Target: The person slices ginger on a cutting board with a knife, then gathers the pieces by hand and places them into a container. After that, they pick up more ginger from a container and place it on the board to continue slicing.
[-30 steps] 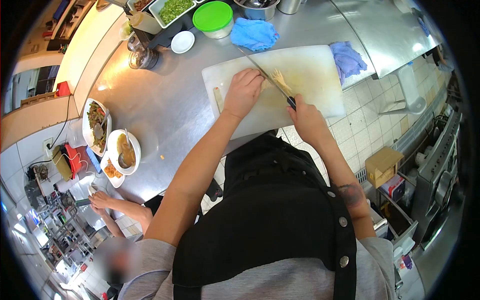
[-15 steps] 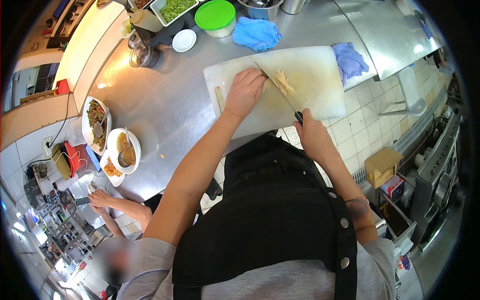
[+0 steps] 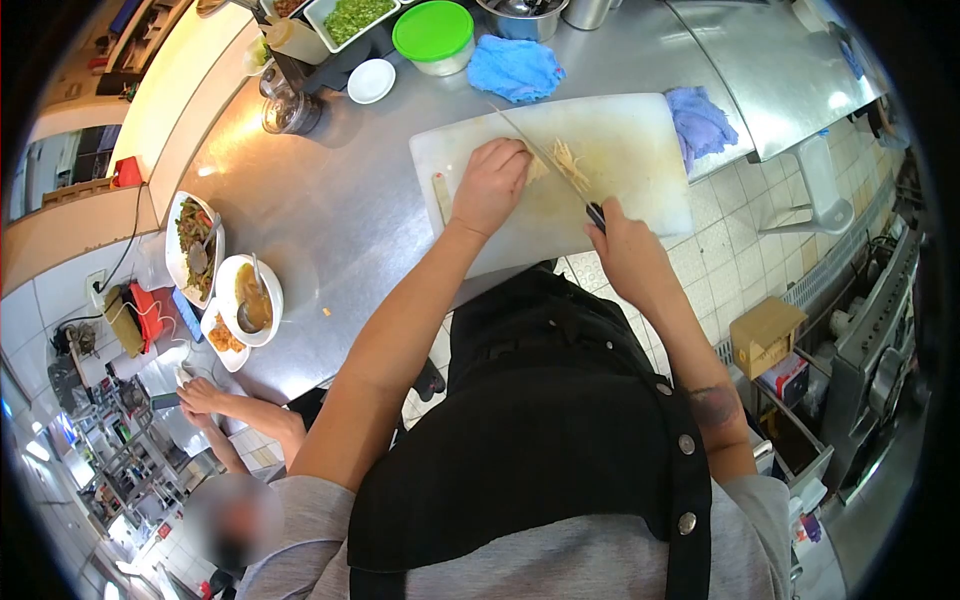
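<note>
My right hand (image 3: 628,255) is closed round the black handle of a kitchen knife (image 3: 548,158). The blade slants across a white cutting board (image 3: 640,140), its tip toward the far left. Beside the blade, my left hand (image 3: 490,185) curls its fingers down on a pale yellowish food piece (image 3: 537,170), mostly hidden under the fingertips. Thin pale strips (image 3: 568,165) lie in a loose pile on the blade's right side. Another pale piece (image 3: 441,197) rests near the board's left edge.
Blue cloth (image 3: 515,68) and purple cloth (image 3: 700,120) flank the board. Behind stand a green-lidded tub (image 3: 433,30), a white lid (image 3: 371,81) and a glass jar (image 3: 290,112). Left are a soup bowl (image 3: 275,318) and a dish of food (image 3: 172,245). Another person's hands (image 3: 200,397) hold something dark.
The knife has shifted slightly, its handle up and left and its tip left. The right hand moved with it, while the left hand stays nearly in place.
</note>
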Demonstrator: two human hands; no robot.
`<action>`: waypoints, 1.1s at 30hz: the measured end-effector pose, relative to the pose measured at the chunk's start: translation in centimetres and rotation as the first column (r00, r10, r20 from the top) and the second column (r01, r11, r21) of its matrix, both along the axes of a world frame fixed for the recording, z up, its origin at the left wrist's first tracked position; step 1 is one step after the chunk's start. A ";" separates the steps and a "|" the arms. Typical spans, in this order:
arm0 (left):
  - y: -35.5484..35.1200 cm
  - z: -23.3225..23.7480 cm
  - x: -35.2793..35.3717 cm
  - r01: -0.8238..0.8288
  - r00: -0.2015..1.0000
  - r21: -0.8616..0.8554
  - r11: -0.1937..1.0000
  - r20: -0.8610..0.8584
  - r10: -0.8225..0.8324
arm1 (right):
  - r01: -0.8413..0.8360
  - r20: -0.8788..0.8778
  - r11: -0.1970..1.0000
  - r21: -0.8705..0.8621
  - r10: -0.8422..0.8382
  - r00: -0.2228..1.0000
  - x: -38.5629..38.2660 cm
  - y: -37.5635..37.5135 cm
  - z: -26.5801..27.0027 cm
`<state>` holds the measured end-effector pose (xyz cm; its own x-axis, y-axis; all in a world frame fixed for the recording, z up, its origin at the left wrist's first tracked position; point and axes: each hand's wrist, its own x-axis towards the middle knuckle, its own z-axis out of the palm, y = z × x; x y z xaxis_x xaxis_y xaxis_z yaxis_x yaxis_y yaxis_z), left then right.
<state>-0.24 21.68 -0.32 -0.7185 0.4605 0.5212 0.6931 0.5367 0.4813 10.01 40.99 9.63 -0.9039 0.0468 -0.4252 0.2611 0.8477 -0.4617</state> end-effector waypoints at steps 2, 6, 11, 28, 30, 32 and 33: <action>0.0 -0.4 -0.1 0.004 1.000 -0.015 1.000 0.004 -0.004 | -0.005 0.036 0.999 -0.038 0.007 0.999 1.5 0.5 0.5; -0.1 -0.4 -0.1 -0.002 1.000 0.009 1.000 -0.002 0.002 | 0.002 0.079 0.998 -0.058 0.003 0.997 2.9 1.1 0.7; 0.0 -0.3 -0.1 -0.008 1.000 -0.006 1.000 -0.004 0.008 | 0.017 0.031 0.999 -0.042 -0.016 0.999 2.2 0.1 -1.6; 0.1 0.2 0.1 -0.017 1.000 -0.002 1.000 -0.012 0.017 | 0.022 0.007 0.998 -0.058 -0.022 1.000 2.1 0.8 -1.1; 0.1 0.0 -0.1 -0.013 1.000 0.002 1.000 -0.009 0.013 | 0.027 0.030 0.999 -0.046 -0.026 0.999 2.2 0.8 -0.3; 0.2 0.0 -0.1 -0.016 1.000 0.009 1.000 -0.020 0.016 | 0.017 0.061 1.000 -0.025 -0.016 0.998 2.3 0.5 0.5; 0.1 0.0 -0.1 -0.013 1.000 0.011 1.000 -0.021 0.014 | 0.010 0.056 1.000 -0.027 -0.008 0.998 2.5 0.6 0.5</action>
